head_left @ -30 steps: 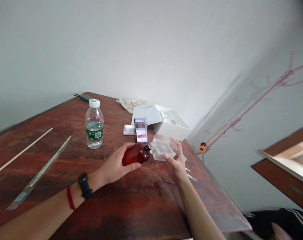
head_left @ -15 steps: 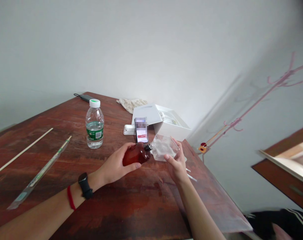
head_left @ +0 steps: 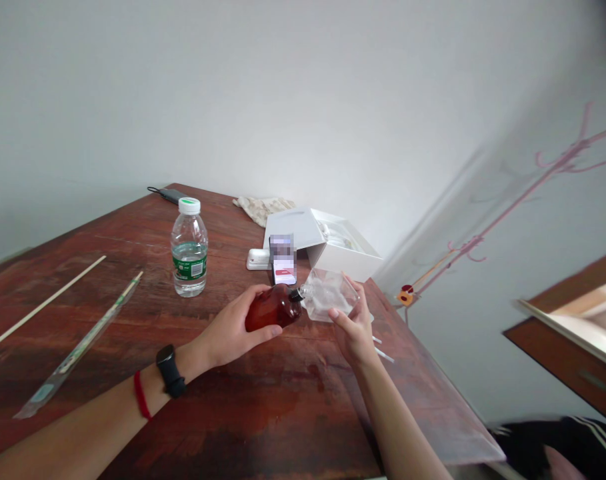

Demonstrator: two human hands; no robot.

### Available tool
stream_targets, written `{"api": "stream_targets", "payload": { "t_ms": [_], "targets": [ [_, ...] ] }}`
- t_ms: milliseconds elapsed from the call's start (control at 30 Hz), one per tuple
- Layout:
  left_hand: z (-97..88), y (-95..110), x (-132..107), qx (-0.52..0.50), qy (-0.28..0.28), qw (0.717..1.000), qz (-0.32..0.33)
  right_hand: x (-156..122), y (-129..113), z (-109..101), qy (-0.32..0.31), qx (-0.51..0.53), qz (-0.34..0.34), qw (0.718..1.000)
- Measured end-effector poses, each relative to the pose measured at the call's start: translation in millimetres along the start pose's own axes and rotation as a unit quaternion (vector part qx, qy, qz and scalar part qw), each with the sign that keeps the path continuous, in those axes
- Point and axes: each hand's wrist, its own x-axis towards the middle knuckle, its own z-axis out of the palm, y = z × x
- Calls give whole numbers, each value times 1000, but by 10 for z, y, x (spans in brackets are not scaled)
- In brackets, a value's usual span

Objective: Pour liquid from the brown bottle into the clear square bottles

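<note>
Left hand gripping amber bottle, right hand holding clear plastic container

The bare left forearm wears a black smartwatch and a red wristband.

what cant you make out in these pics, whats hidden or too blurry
All in the head view:
The red-brown bottle: the left hand covers much of it, so any label can't be seen.
The clear container: glare and creased plastic hide what's inside; the right hand covers its near side.
The phone: its upper part is pixelated.
The white box: its lid hides most of the contents.
The dark cloth: cut off by the lower right edge.
</note>
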Motion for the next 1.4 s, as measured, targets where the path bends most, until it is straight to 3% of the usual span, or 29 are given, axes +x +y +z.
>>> {"api": "stream_targets", "payload": {
  "t_ms": [1400],
  "targets": [
    [-11,21,-7,20,3,1000,-1,-16,-47,40,8,-41,-22,999]
  ]
}}
